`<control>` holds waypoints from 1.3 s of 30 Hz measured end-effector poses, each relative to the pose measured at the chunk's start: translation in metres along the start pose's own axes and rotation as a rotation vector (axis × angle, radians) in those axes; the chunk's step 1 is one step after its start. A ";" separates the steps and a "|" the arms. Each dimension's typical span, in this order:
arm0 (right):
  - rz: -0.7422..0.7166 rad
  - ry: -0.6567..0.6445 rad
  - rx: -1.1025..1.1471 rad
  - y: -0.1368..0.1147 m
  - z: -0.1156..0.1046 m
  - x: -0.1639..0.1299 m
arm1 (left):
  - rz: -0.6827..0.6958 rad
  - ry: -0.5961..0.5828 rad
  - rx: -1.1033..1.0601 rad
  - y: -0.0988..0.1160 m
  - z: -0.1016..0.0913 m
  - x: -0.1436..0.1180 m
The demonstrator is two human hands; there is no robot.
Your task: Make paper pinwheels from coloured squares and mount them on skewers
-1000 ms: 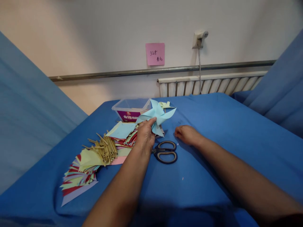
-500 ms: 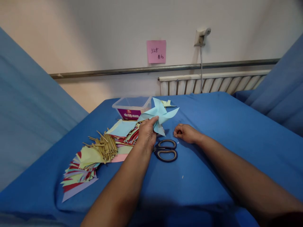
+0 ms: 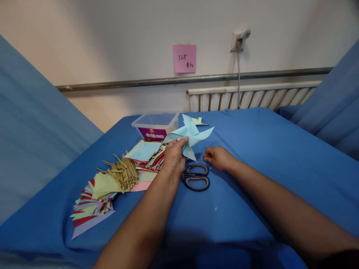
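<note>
A light-blue paper pinwheel (image 3: 190,132) is held at its middle by my left hand (image 3: 175,151), thumb pressed on the front. My right hand (image 3: 217,157) rests low over the blue cloth, fingers pinched together; what they hold, if anything, is too small to name. Between my hands, nearer to me, lie the scissors' dark handles (image 3: 198,177); the blades are hidden under my left wrist. Left of my left hand, a stack of coloured paper sheets (image 3: 144,150) sits beside a bundle of thin tan sticks (image 3: 127,173).
Behind the paper stands a clear plastic box (image 3: 155,121) with a purple label. More coloured paper (image 3: 94,205) is fanned out at the left. A pale yellow paper piece (image 3: 199,121) lies behind the pinwheel. A rail (image 3: 157,81) and radiator (image 3: 252,98) run along the wall.
My right hand has shifted slightly left, its fingers still pinched. The left hand keeps its hold on the pinwheel, almost unmoved. The whole view has shifted a little.
</note>
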State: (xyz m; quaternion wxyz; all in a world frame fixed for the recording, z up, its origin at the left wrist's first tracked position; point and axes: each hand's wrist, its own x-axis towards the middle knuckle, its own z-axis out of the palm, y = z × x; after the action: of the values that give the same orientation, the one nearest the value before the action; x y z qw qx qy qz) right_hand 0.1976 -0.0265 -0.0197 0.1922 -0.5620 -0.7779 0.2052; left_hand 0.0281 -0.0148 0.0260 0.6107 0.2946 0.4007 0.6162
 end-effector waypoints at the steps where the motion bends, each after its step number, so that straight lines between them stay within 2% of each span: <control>1: -0.003 -0.011 -0.027 -0.002 -0.002 -0.001 | -0.001 -0.002 -0.001 0.000 0.001 -0.001; 7: -0.039 -0.022 -0.247 -0.012 -0.008 -0.007 | -0.013 0.001 -0.020 0.001 0.003 -0.005; 15: 0.031 -0.038 -0.392 -0.020 -0.005 -0.008 | -0.013 0.007 0.015 0.001 0.003 -0.008; 18: 0.043 -0.037 -0.411 -0.024 -0.004 -0.010 | -0.004 -0.015 0.011 0.000 0.003 -0.010; 22: 0.041 -0.034 -0.423 -0.027 -0.002 -0.012 | 0.041 0.014 0.055 -0.002 0.002 -0.009; 29: 0.026 -0.040 -0.399 -0.021 0.000 -0.009 | 0.119 0.017 0.139 -0.005 -0.001 -0.007; 39: 0.055 -0.024 -0.376 -0.014 -0.001 -0.009 | 0.108 -0.004 0.129 -0.006 0.000 -0.007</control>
State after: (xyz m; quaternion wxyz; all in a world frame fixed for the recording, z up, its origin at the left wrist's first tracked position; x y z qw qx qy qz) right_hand 0.1901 -0.0388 -0.0119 0.0689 -0.6068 -0.7889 0.0680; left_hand 0.0318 -0.0217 0.0214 0.5572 0.3559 0.4219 0.6203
